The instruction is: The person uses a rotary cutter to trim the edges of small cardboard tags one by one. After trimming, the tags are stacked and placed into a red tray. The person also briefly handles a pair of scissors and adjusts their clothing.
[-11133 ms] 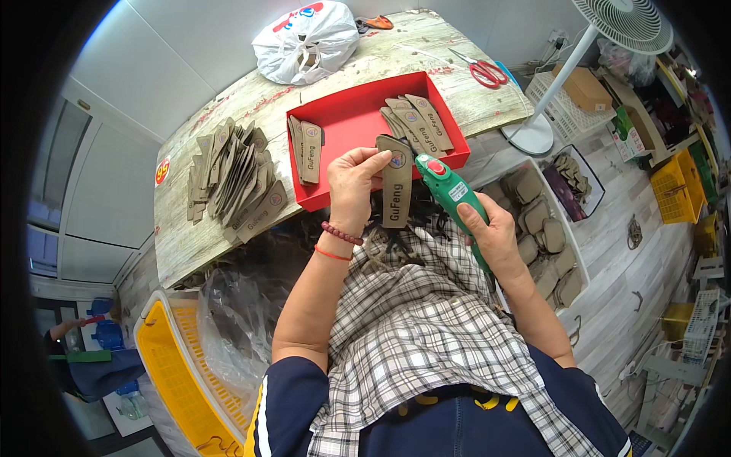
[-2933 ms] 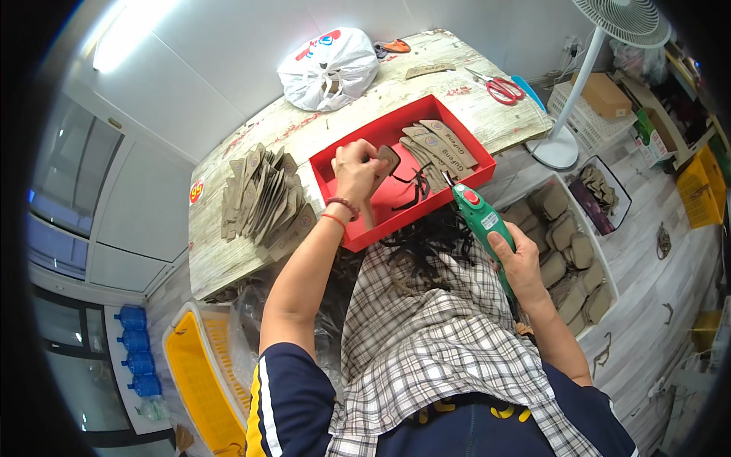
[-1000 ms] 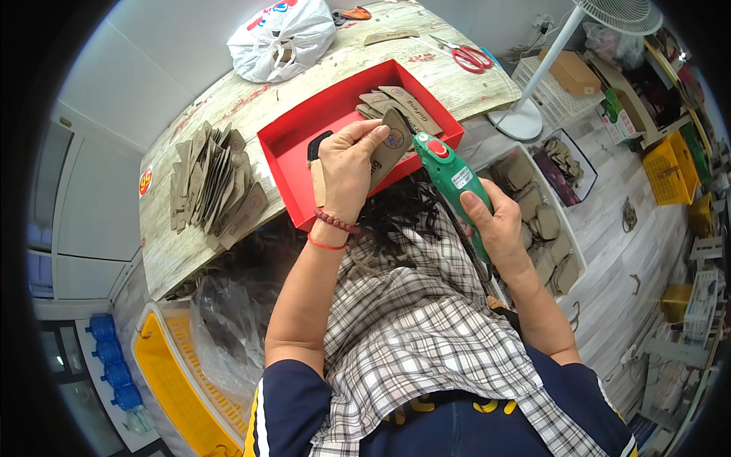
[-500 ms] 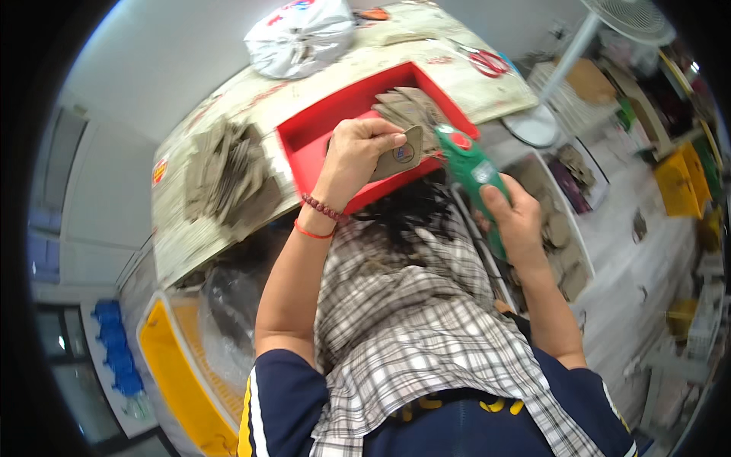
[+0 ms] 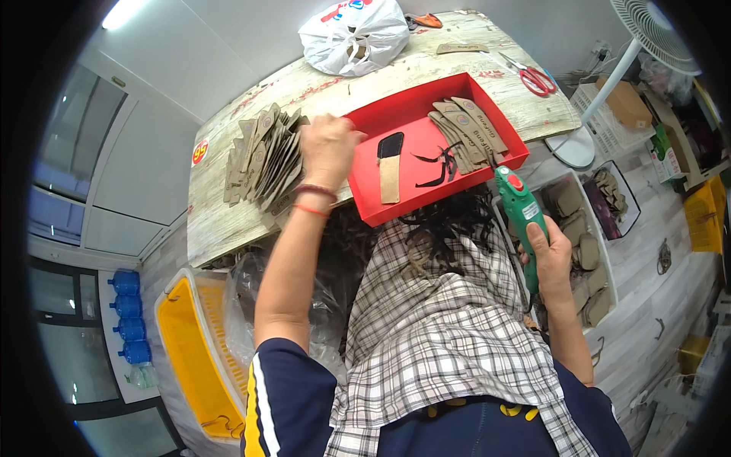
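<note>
Checked apron (image 5: 449, 343), black, white and brown, spread over the lap. Yellow plastic basket (image 5: 190, 350), near left, with clear plastic bag (image 5: 247, 305) beside it. Right hand (image 5: 550, 255), wrapped firmly around green handheld power tool (image 5: 521, 209) with red button; slim tip angled toward the far left, at the near right edge of the red tray. White bin (image 5: 607, 255), right of the tool, loaded with rounded tan patches (image 5: 585, 251). Black scraps (image 5: 453, 225), heaped on the far end of the apron.

Red tray (image 5: 415, 122), shallow, at the table's near edge. Inside, left: tan strip (image 5: 389, 177) with black far end. Inside, middle: loose black straps (image 5: 436, 167). Inside, right: printed tan tabs (image 5: 466, 126), overlapping, fanned in a stack.

Left hand (image 5: 329, 148), raised at the tray's left end, just right of large tan pile (image 5: 263, 156); fingers curled but blurred, so cannot tell if empty or grasping something. Weathered wooden table (image 5: 217, 232), beneath tray and pile.

Far right on the table: red-handled scissors (image 5: 536, 81); single tan tab (image 5: 462, 48), lying to their left. Far middle: knotted white plastic bag (image 5: 354, 39). Beyond the table, right: white pedestal fan (image 5: 656, 32).
</note>
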{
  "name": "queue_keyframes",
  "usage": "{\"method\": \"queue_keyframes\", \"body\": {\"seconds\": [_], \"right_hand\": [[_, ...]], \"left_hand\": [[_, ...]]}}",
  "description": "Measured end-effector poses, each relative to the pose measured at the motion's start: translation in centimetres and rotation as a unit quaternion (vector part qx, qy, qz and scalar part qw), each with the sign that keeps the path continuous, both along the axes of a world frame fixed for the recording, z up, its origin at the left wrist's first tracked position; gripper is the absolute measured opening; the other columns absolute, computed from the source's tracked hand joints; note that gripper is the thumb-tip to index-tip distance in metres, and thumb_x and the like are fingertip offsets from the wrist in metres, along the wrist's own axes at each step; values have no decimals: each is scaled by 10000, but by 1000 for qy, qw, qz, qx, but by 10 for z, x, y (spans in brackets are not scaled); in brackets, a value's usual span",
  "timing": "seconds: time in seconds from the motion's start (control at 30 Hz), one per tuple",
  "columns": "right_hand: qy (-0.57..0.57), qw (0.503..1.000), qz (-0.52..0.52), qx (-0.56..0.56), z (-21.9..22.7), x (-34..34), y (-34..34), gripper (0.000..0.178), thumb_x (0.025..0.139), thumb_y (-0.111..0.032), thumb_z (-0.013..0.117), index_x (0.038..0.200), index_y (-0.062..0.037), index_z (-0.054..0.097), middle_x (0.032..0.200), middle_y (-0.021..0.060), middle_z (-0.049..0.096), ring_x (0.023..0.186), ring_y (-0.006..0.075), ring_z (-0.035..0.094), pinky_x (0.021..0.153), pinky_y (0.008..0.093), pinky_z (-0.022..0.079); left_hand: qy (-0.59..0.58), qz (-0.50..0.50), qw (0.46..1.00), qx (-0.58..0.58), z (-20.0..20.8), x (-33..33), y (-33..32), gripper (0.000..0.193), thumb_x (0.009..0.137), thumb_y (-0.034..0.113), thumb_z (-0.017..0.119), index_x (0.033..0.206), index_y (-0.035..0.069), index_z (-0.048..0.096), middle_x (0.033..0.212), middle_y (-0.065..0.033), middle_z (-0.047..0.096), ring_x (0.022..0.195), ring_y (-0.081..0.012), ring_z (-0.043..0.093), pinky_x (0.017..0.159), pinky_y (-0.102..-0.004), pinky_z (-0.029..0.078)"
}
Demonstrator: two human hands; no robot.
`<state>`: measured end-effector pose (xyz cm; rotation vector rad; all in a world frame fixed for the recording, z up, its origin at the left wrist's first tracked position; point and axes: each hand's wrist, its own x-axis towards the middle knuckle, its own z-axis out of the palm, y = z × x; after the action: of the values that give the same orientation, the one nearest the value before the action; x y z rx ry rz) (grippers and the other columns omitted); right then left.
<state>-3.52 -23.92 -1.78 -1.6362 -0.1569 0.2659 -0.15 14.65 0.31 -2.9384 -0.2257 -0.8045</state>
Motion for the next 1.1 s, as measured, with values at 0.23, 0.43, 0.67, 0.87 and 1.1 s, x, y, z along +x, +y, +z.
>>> {"method": "queue_keyframes", "body": {"seconds": [0.23,0.43,0.67,0.87,1.1], "right_hand": [[-10,1000,7,-11,0,-5,1,405,914,-346,625,1127,-3,605,776,-18,565,611,39,480,513,202,417],[-27,1000,6,1,-3,-7,11,413,917,-364,615,1112,0,600,737,-15,552,588,45,489,508,203,410],[-53,999,1,2,4,-1,25,422,894,-365,650,1110,-4,617,678,-26,539,554,33,453,498,213,382],[-63,998,-9,-4,16,-1,37,398,894,-334,660,1113,-5,617,685,-30,529,578,33,434,516,214,373],[-69,997,-17,-26,12,-7,28,432,888,-352,663,1120,9,610,687,-22,553,587,42,454,528,219,387]], "left_hand": [[213,127,942,-226,-59,44,-48,554,775,369,683,1089,-57,517,1106,-284,565,1054,-405,576,886,-444,484],[167,153,948,-222,-56,39,-57,313,826,175,553,1041,-51,579,1039,-267,609,983,-381,618,865,-440,498],[-110,-113,605,-780,-8,33,-52,177,869,7,492,1009,-32,592,905,-138,671,788,-218,663,671,-328,552],[-183,-147,428,-873,11,3,-134,149,926,69,555,1055,-5,557,949,-119,659,844,-229,663,748,-368,567],[-191,-115,373,-901,-3,4,-160,138,917,91,590,1031,12,589,965,-106,675,824,-200,660,761,-364,549]]}}
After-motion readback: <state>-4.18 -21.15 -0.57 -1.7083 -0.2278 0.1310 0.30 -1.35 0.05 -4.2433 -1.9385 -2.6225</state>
